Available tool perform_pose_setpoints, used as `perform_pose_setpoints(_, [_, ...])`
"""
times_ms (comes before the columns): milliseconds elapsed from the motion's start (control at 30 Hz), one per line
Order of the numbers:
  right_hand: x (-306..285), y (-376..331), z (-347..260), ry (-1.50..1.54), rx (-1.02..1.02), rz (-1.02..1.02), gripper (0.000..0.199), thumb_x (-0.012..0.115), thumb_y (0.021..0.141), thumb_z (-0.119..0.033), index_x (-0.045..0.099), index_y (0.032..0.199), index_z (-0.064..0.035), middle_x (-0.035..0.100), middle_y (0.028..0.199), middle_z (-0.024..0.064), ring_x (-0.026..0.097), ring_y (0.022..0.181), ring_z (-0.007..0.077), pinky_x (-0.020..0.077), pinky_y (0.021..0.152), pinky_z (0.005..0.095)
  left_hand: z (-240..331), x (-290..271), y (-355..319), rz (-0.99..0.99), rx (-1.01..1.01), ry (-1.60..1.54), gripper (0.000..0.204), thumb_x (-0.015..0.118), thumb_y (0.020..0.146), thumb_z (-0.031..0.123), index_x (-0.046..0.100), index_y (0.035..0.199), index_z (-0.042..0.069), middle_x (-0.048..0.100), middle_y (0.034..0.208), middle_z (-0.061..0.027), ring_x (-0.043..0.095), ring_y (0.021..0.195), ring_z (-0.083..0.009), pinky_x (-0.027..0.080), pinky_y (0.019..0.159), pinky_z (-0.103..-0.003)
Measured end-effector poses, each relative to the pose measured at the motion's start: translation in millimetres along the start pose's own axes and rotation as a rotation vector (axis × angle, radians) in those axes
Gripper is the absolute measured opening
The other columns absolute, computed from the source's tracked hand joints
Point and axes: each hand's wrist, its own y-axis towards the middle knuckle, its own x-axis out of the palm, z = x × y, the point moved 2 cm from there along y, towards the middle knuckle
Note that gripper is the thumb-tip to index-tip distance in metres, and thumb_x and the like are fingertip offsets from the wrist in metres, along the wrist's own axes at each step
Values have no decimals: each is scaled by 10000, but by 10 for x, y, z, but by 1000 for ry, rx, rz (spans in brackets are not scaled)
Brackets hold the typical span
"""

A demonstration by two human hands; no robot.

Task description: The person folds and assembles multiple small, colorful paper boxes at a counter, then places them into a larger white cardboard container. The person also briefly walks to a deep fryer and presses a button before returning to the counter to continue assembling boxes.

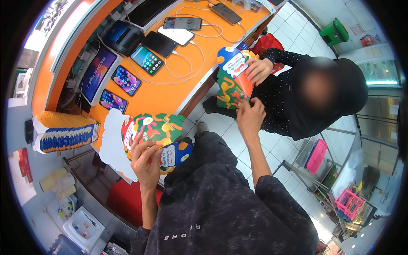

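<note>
Your left hand (146, 157) is closed over a printed cardboard piece (159, 127) in green, blue and orange, fingers bent across its near part; whether it is one piece or several you cannot tell. A plain pale sheet (112, 142) spreads out on its left, and in view both overlap the near end of the orange counter (148, 97).

Your right hand (251, 117) reaches out, part open with fingers curved, its tips at the lower edge of a second printed piece (233, 83); you cannot tell whether they pinch it. A co-worker's hand (260, 70) holds that piece by its right side, out past the counter's front edge. Between your two hands there is a gap, with tiled floor (231, 136) showing below.

To your left, a row of nested printed pieces (68, 134) stands at the counter's end. Farther over, two lit phones (126, 80) lie beside a tablet (98, 75), and a strip of orange surface separates them from the front edge. Beyond them, more phones (160, 44) trail white cables (192, 42), with a black boxy device (123, 38) behind. Farthest off, a green bin (334, 32) sits by the wall.
</note>
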Motion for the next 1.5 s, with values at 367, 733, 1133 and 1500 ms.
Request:
perform_pose_setpoints(367, [81, -17, -87, -167, -98, -128, 364, 599, 853, -236, 653, 1171, -66, 601, 1026, 162, 558, 918, 315, 445, 766, 442, 34, 14, 7, 28, -15, 18, 114, 772, 748, 39, 740, 856, 63, 673, 955, -47, 533, 1234, -329, 229, 1155, -567])
perform_pose_setpoints(733, [66, -65, -22, -191, -85, -85, 400, 622, 827, -256, 668, 1187, -85, 537, 1030, 147, 500, 966, 306, 395, 791, 431, 16, 43, -6, 20, -11, 15, 120, 759, 769, 42, 742, 886, 65, 670, 983, -59, 521, 1249, -339, 311, 1102, -543])
perform_pose_setpoints(1133, [-69, -43, -99, -125, -74, -28, 364, 665, 823, -268, 690, 1134, -82, 558, 1009, 150, 542, 958, 330, 409, 813, 455, 41, 43, 67, 9, 17, -3, 137, 758, 746, 10, 738, 871, 61, 672, 978, -59, 530, 1232, -341, 352, 1084, -516])
perform_pose_setpoints(1500, [-793, -607, -1252, 901, -404, -522, 385, 690, 841, -49, 620, 1217, -91, 567, 765, 70, 539, 599, 152, 470, 581, 292, 129, 21, 84, 84, 127, 87, 156, 790, 708, 75, 767, 843, 149, 664, 930, 17, 502, 1243, -296, 339, 1100, -481])
